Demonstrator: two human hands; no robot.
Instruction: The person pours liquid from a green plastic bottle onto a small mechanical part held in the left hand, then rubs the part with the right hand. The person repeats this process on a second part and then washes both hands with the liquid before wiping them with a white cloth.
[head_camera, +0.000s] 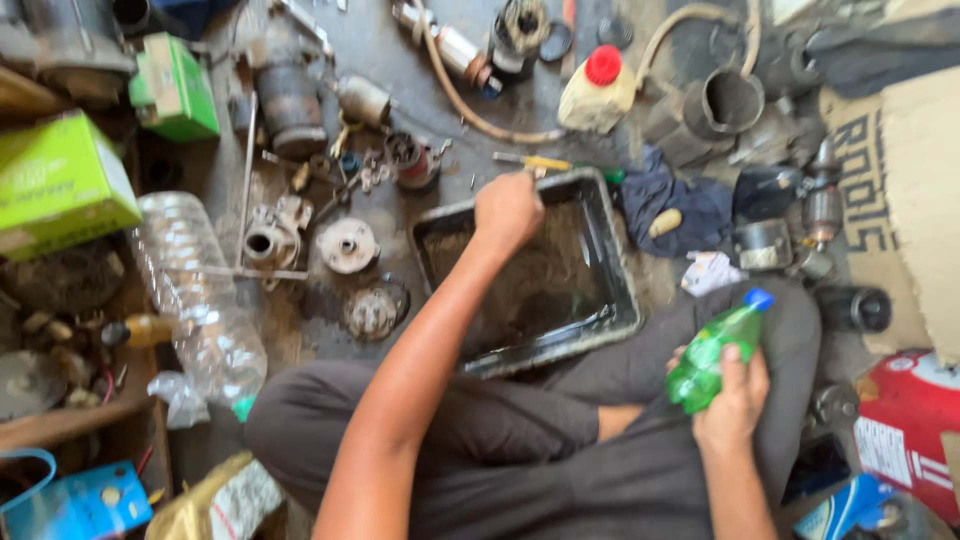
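While the left hand (507, 210) reaches out over the far rim of the black rectangular plastic tray (620, 270), fingers curled in, it seems to pinch sth small at the rim near a yellow-handled tool (535, 162); frame is blurred, so can't tell what, if anything, it grips. Right hand (735, 395) is wrapped round a small green plastic bottle w/ blue cap (715, 350), held tilted above the right knee, cap pointing up and away, cap on. Tray sits on the floor just ahead of the crossed legs, w/ dark wet grit or liquid inside.

Step in hand, as I read it: work at the tray w/ the left while the bottle waits in the right. Next move prob. needs the cap off, i.e. a free hand, and a steady tilt over the tray.

Packages: two bright green cardboard boxes, one far left (60, 180), one upper left (175, 88). White jug w/ red cap (598, 92) at top centre. Brown printed cardboard (900, 180) at right. Red-and-white carton (905, 425) lower right, blue box (85, 505) lower left. Clear ribbed plastic bottle (195, 295) lies left of the knee.
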